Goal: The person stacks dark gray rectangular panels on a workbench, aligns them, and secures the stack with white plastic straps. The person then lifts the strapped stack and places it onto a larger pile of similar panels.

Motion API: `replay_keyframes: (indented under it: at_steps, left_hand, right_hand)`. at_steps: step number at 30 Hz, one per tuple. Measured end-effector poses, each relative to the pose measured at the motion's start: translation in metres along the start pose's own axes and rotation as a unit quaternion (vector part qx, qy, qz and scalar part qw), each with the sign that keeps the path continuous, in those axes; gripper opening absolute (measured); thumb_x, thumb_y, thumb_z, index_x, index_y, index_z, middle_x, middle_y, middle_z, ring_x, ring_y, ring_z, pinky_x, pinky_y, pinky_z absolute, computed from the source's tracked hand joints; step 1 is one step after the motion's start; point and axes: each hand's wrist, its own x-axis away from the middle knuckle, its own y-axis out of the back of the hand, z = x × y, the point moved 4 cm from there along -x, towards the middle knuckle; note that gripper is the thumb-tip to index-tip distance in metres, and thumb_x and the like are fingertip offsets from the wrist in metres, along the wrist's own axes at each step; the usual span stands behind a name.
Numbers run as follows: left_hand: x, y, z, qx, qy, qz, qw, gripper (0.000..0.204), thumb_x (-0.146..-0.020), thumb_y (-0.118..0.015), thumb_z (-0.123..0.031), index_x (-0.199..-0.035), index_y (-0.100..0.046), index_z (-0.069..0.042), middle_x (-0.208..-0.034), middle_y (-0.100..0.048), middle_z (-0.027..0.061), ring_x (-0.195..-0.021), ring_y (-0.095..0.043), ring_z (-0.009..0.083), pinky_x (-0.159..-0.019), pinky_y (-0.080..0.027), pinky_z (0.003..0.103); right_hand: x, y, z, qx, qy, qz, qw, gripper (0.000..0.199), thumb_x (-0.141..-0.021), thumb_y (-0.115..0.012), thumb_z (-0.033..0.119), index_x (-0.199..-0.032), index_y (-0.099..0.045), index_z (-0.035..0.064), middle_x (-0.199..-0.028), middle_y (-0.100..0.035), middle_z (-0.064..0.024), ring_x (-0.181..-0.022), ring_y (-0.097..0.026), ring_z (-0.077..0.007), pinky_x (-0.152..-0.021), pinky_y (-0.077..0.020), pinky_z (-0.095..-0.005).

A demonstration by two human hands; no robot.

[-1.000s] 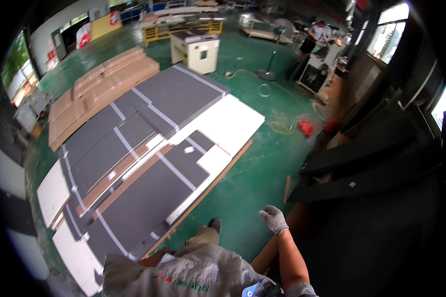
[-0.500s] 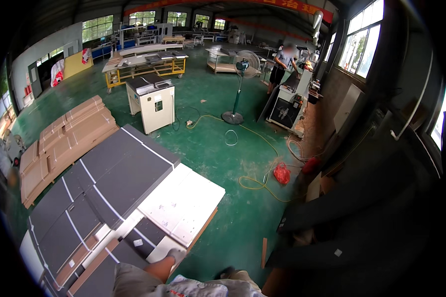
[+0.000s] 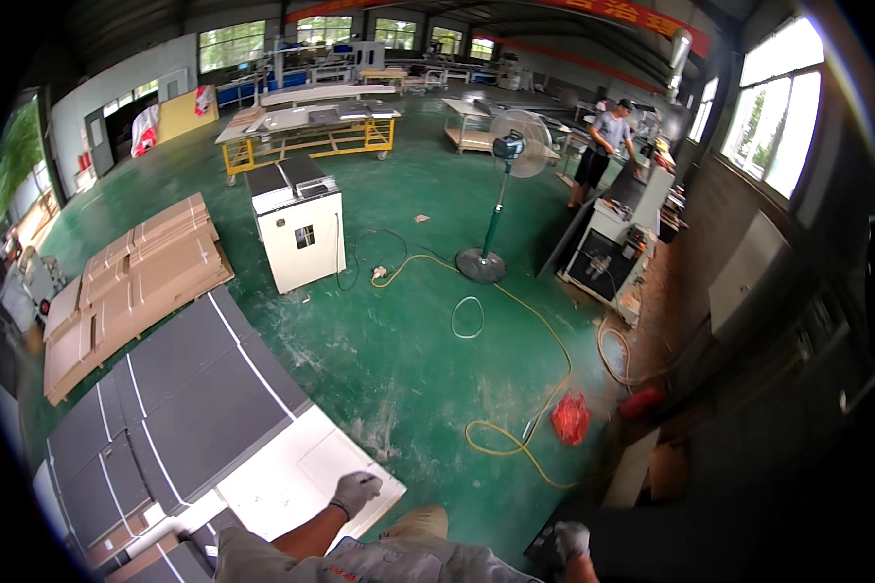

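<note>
My left hand (image 3: 358, 494), in a grey work glove, is over the white panels (image 3: 306, 466) at the near right end of the stack. Its fingers are curled in, with a small dark patch among them; whether that is an object or shadow I cannot tell. My right hand (image 3: 572, 539), also gloved, is low on the right with fingers bent, beside the edge of a dark panel (image 3: 603, 520). Whether the fingers grip that edge is hidden. Dark grey panels (image 3: 204, 389) bound with white straps lie to the left of the white ones.
Strapped brown boards (image 3: 136, 282) lie at left. A white cabinet (image 3: 301, 243) and a standing fan (image 3: 496, 219) are ahead. A yellow hose (image 3: 544, 321) and a red plastic bag (image 3: 571, 420) lie on the floor. A person (image 3: 608, 146) stands at a machine (image 3: 612, 243).
My left hand has moved forward across the white panels. My right hand has come into view at lower right. The whole view has shifted, with the dark panels at right now lower and nearer.
</note>
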Motion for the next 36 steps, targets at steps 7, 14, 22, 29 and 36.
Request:
replay_keyframes:
  at_steps: [7,14,22,29,36]
  left_hand:
    - [-0.022,-0.055,-0.440,0.017,-0.653,0.249,0.715,0.015,-0.095,-0.064,-0.013,-0.092,-0.071,0.000,-0.086,-0.068,0.0095,-0.079,-0.067,0.0210,-0.064,-0.056,0.037]
    - [-0.136,-0.138,-0.648,0.091,-0.844,0.396,0.350,0.021,-0.101,-0.050,-0.018,-0.098,-0.070,-0.013,-0.090,-0.064,0.0032,-0.077,-0.061,0.0182,-0.063,-0.048,0.035]
    - [-0.401,-0.159,-0.761,0.031,-0.932,0.337,0.132,0.033,-0.102,-0.042,-0.019,-0.125,-0.065,-0.013,-0.116,-0.065,0.0042,-0.090,-0.066,0.0223,-0.072,-0.050,0.044]
    - [-0.580,-0.135,-0.858,-0.011,-0.967,-0.238,-0.086,0.037,-0.102,-0.058,-0.028,-0.129,-0.062,-0.003,-0.132,-0.065,0.0116,-0.121,-0.063,0.0183,-0.093,-0.057,0.032]
    - [-0.815,-0.089,-0.959,0.180,-0.965,-0.058,0.184,0.018,-0.090,-0.068,-0.023,-0.089,-0.063,-0.006,-0.076,-0.066,0.0080,-0.053,-0.058,0.0185,-0.054,-0.048,0.032]
  right_hand:
    - [-0.328,0.077,0.157,0.079,0.049,0.037,0.995,0.026,-0.085,-0.065,0.031,-0.086,-0.072,0.0061,-0.093,-0.072,-0.0180,-0.088,-0.067,-0.0426,-0.079,-0.0532,-0.0476]
    - [-0.467,0.047,0.152,0.259,-0.054,0.207,0.942,0.021,-0.086,-0.063,0.020,-0.103,-0.073,0.0127,-0.102,-0.075,-0.0127,-0.096,-0.072,-0.0337,-0.078,-0.0567,-0.0451]
    - [-0.720,0.015,0.255,0.129,-0.241,0.189,0.943,0.020,-0.088,-0.062,0.018,-0.105,-0.074,0.0146,-0.105,-0.076,-0.0123,-0.099,-0.073,-0.0317,-0.079,-0.0578,-0.0455]
    - [-1.106,-0.001,0.386,0.295,-0.076,0.183,0.935,0.020,-0.090,-0.061,0.017,-0.106,-0.074,0.0163,-0.108,-0.076,-0.0119,-0.102,-0.073,-0.0298,-0.080,-0.0588,-0.0458]
    - [-1.473,-0.034,0.794,0.367,0.418,0.040,0.830,0.032,-0.096,-0.052,0.032,-0.088,-0.074,0.0106,-0.088,-0.073,-0.0178,-0.089,-0.071,-0.0376,-0.078,-0.0542,-0.0502]
